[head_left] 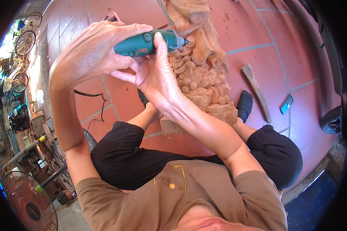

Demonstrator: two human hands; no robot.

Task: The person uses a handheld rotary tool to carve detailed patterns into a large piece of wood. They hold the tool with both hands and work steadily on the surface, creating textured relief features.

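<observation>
Daylight glares at far left; fisheye distortion leaves 4 black corners.

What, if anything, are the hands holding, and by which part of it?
A green rotary tool, held by its body: the left hand grips the rear end, and the right hand has its thumb across the front end.

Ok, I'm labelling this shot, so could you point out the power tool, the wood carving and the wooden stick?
Power tool [140,44]: head view, on its green body.
Wood carving [201,79]: head view, on its bumpy carved middle.
Wooden stick [256,92]: head view, about halfway along it.
</observation>
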